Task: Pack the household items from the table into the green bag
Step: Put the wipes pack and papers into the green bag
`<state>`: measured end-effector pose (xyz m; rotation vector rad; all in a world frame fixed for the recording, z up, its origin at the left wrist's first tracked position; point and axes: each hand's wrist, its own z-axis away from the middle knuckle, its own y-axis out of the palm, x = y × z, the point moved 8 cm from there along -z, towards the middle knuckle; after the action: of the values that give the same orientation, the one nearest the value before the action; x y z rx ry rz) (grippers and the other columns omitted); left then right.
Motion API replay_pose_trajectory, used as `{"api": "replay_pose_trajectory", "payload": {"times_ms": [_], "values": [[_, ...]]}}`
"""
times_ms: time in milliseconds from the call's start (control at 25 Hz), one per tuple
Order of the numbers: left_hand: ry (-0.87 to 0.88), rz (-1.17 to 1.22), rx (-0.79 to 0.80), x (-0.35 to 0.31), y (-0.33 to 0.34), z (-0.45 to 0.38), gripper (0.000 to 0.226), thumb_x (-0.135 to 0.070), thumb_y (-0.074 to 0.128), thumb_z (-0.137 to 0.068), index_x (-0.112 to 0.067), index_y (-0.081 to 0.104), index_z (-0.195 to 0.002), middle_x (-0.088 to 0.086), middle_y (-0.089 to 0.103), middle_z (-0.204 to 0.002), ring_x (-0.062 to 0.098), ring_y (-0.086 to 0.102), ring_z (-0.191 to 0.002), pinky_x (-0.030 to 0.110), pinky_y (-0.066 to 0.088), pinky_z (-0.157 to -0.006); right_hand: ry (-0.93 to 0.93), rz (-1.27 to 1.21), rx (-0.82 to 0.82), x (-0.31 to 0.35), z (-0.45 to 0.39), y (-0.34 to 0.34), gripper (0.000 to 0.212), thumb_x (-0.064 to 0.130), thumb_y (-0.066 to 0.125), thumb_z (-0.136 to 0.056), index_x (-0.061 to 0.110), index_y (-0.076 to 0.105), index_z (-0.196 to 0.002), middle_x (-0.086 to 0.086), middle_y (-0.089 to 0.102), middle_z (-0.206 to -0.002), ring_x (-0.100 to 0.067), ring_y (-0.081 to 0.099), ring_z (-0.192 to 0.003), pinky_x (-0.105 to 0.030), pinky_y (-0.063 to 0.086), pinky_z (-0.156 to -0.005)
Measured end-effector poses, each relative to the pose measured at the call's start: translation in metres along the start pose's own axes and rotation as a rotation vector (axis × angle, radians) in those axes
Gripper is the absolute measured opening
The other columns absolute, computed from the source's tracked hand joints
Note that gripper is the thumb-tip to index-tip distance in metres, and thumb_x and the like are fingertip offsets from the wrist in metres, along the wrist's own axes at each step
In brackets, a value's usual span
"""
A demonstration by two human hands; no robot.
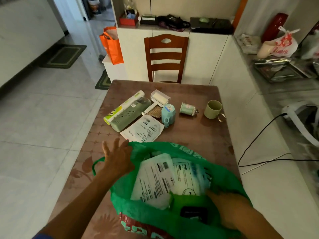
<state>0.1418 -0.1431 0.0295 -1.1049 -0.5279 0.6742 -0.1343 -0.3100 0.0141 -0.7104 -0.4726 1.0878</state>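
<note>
Left hand (pixel 116 156) first: its fingers (pixel 113 145) are spread wide and straight, holding nothing, with the heel of the hand just at the left rim of the green bag (pixel 227 180) — looks to me like it's heading out for the next item, but that's a guess. The right hand (pixel 229 209) is down at the near right side of the bag with its fingers tucked into the opening; I'd say it's gripping the rim to keep the mouth open, though the fingertips are hidden by the fabric, so I can't tell for sure.

Progress-wise, maybe a third done. The bag sits at the near end of the counter (pixel 198 135) and already has two flat white packets (pixel 153 180) in it, plus something dark near the front that I can't identify.

Still out on the counter: another white packet (pixel 143 129) just beyond the bag, a green perforated case (pixel 128 114) with a roll (pixel 122 106) lying against it, a lint roller (pixel 159 99), a small blue container (pixel 168 114), a little tub (pixel 187 108) tipped on its side and a green mug (pixel 212 109) — so plenty left. The packet is nearest the open hand, so it's the likely next pick.
</note>
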Motion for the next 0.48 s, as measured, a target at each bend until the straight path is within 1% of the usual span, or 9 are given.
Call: {"api": "replay_pose_trajectory", "payload": {"times_ms": [40,80,120,160,200,240,320,400,480], "values": [[0.113,0.203,-0.128,-0.007,-0.018,-0.003,0.041,-0.039,0.057,-0.081,-0.030,0.056,-0.121,0.000,0.040,-0.148,0.026,0.031,-0.138,0.056,0.015,-0.113,-0.051,-0.043,-0.051,0.011,0.002,-0.017,0.082,0.035,0.063,-0.083,0.033,0.014,-0.149,0.000,0.041,-0.146,-0.021,0.051,-0.120,-0.035,0.048,-0.094],[0.184,0.434,-0.237,-0.008,-0.038,-0.007,0.026,-0.040,0.054,-0.081,-0.032,0.063,-0.104,-0.001,0.055,-0.134,0.020,0.049,-0.123,0.045,0.033,-0.107,-0.114,-0.138,-0.103,0.025,0.002,-0.037,0.083,0.042,0.064,-0.082,0.038,0.013,-0.148,0.006,0.037,-0.149,-0.018,0.047,-0.125,-0.034,0.046,-0.099],[0.196,0.649,-0.292,-0.001,-0.048,-0.015,0.022,-0.041,0.051,-0.084,-0.030,0.064,-0.097,-0.001,0.063,-0.119,0.014,0.058,-0.102,0.034,0.044,-0.092,-0.168,-0.277,-0.125,0.038,0.000,-0.056,0.083,0.044,0.063,-0.084,0.046,0.009,-0.147,0.014,0.033,-0.150,-0.012,0.043,-0.127,-0.031,0.043,-0.103],[0.163,0.820,-0.298,0.008,-0.049,-0.030,0.025,-0.040,0.048,-0.087,-0.027,0.065,-0.100,0.000,0.065,-0.110,0.012,0.060,-0.090,0.031,0.049,-0.081,-0.217,-0.416,-0.150,0.050,-0.003,-0.074,0.083,0.042,0.061,-0.088,0.055,0.002,-0.144,0.024,0.026,-0.149,-0.005,0.037,-0.130,-0.027,0.038,-0.107],[0.091,0.908,-0.278,0.019,-0.041,-0.054,0.028,-0.038,0.048,-0.090,-0.025,0.064,-0.109,0.001,0.065,-0.110,0.015,0.061,-0.090,0.034,0.052,-0.080,-0.278,-0.510,-0.199,0.063,-0.007,-0.092,0.085,0.040,0.059,-0.090,0.063,-0.006,-0.139,0.034,0.015,-0.147,0.001,0.028,-0.133,-0.025,0.031,-0.111],[0.032,0.912,-0.233,0.031,-0.024,-0.085,0.030,-0.033,0.049,-0.093,-0.023,0.060,-0.119,0.004,0.063,-0.118,0.020,0.060,-0.099,0.039,0.052,-0.086,-0.320,-0.549,-0.241,0.073,-0.014,-0.107,0.088,0.039,0.058,-0.091,0.067,-0.013,-0.134,0.042,0.001,-0.143,0.006,0.015,-0.136,-0.025,0.021,-0.114],[-0.049,0.756,-0.070,0.047,0.024,-0.147,0.042,-0.030,0.048,-0.095,-0.019,0.047,-0.135,0.009,0.052,-0.137,0.028,0.055,-0.115,0.043,0.046,-0.097,-0.309,-0.573,-0.268,0.077,-0.030,-0.116,0.094,0.040,0.058,-0.090,0.069,-0.023,-0.128,0.049,-0.019,-0.135,0.013,-0.006,-0.134,-0.023,0.005,-0.115],[-0.114,0.552,0.112,0.056,0.077,-0.194,0.051,-0.039,0.042,-0.095,-0.022,0.034,-0.142,0.011,0.042,-0.147,0.032,0.046,-0.126,0.049,0.038,-0.105,-0.225,-0.583,-0.288,0.066,-0.047,-0.107,0.097,0.049,0.058,-0.087,0.070,-0.029,-0.124,0.051,-0.025,-0.133,0.016,-0.013,-0.133,-0.024,0.002,-0.115],[-0.131,0.391,0.161,0.060,0.114,-0.220,0.060,-0.053,0.040,-0.092,-0.026,0.027,-0.144,0.009,0.028,-0.154,0.034,0.028,-0.138,0.058,0.024,-0.108,-0.170,-0.545,-0.273,0.055,-0.060,-0.086,0.089,0.074,0.044,-0.079,0.068,-0.034,-0.121,0.048,-0.031,-0.134,0.011,-0.014,-0.137,-0.025,0.003,-0.117]]}}
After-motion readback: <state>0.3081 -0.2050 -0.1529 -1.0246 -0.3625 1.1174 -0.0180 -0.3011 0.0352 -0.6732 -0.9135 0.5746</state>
